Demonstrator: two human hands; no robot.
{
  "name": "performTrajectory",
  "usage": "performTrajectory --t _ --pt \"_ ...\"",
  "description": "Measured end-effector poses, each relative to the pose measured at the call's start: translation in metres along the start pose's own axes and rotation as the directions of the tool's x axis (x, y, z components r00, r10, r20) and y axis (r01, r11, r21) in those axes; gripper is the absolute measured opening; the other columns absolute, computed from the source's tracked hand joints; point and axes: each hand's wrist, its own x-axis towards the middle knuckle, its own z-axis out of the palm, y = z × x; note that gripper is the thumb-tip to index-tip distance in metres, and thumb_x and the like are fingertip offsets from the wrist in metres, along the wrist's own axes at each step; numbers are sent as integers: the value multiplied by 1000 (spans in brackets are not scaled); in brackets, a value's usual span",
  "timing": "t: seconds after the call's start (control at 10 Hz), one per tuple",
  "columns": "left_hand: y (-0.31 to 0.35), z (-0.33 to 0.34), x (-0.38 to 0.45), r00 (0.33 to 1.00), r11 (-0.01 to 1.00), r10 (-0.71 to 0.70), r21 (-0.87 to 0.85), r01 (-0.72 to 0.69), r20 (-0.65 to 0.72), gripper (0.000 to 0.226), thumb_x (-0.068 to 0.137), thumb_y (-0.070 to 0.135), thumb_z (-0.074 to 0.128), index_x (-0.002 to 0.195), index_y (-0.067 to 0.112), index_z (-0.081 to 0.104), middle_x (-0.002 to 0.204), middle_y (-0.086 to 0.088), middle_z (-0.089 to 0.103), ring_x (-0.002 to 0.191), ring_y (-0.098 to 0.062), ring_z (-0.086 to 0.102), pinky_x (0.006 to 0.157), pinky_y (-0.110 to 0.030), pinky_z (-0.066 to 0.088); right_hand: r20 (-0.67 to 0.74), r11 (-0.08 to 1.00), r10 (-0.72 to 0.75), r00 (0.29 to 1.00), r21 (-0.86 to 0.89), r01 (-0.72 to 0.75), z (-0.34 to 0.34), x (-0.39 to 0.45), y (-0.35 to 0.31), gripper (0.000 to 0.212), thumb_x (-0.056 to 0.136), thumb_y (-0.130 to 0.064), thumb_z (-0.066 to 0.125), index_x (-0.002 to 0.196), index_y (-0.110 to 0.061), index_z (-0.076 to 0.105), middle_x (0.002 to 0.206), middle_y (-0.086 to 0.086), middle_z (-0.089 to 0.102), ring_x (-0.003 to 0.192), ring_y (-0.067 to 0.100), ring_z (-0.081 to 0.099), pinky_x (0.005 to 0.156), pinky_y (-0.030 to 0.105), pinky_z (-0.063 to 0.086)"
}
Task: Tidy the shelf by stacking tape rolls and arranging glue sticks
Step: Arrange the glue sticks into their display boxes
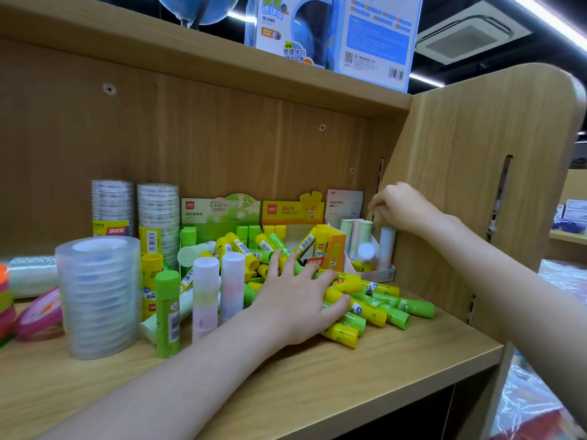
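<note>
Wooden shelf (397, 354): I note deli "GLUE STICK" box (344, 204), "GLOBE" carton (286, 23) above. Left hand (298, 300) splayed wide on glue sticks (374, 300); right hand (401, 206) pinched, contents indiscernible.

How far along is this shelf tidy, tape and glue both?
Done: three clear tape stacks stand upright at left. In hand: the left hand lies spread over the loose pile of glue sticks; the right hand hovers above the pastel sticks in the white box. Left: most sticks lie scattered, and one tape sleeve lies sideways.
</note>
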Motion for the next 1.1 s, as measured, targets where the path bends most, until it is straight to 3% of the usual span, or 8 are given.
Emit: performTrajectory --t 0.2,0.3,0.4,0.5,0.7,0.8,1.0,1.1 --pt "1 0 0 1000 1000 6 -8 -6 -11 53 93 58 18 140 33 28 152 2 24 142 -31 8 112 -52 -9 126 956 -198 972 242 164 -4 -26 -7 23 93 -18 53 109 -15 69 109 0 68 98 18 62 80 21 42" --pt "0 0 0 1000 1000 6 -2 -6 -9 54 94 58 18 140 33 28 152 1 24 142 -31 8 113 -52 -9 163 944 -265 950 244 221 -1 -43 -3 22 92 -13 54 105 -17 70 103 -1 69 83 11 61 68 15 38" --pt "0 -1 0 1000 1000 7 9 -7 -6 54 93 58 18 140 32 28 152 2 24 142 -30 10 113 -52 -7 316 953 -291 903 184 242 7 -58 -4 23 92 -21 53 110 -20 67 109 2 63 88 12 57 79 22 44" --pt "1 -2 -1 1000 1000 5 9 -5 -6 54 93 58 18 140 33 28 152 3 23 142 -30 10 113 -52 -7 387 965 -245 889 190 183 22 -69 -6 25 92 -33 53 112 -24 64 115 5 51 106 19 51 93 33 41" --pt "1 0 1 1000 1000 1 9 -1 -16 53 93 59 17 140 35 26 152 4 24 142 -28 9 114 -52 -7 143 952 -148 979 287 102 23 -73 -3 15 87 -14 58 97 -22 66 90 1 46 85 20 48 70 27 32" --pt "0 0 1 1000 1000 3 10 -3 -11 54 93 59 17 141 35 25 152 4 23 142 -28 8 114 -52 -7 130 915 -133 983 397 71 5 -83 5 20 85 -6 59 91 -25 54 89 -6 48 81 11 47 66 23 32" --pt "0 -2 0 1000 1000 4 11 -4 -3 54 93 59 17 141 35 25 153 5 21 142 -28 8 114 -51 -6 475 981 -46 879 189 -52 6 -102 12 18 88 -10 50 87 -26 43 101 0 51 94 21 50 79 31 42" --pt "0 -2 0 1000 1000 2 11 -2 -5 54 93 59 16 141 35 24 153 6 22 143 -27 8 114 -51 -6 483 995 1 876 87 -49 12 -104 8 16 89 -11 48 83 -25 44 102 5 54 92 24 53 75 31 43"
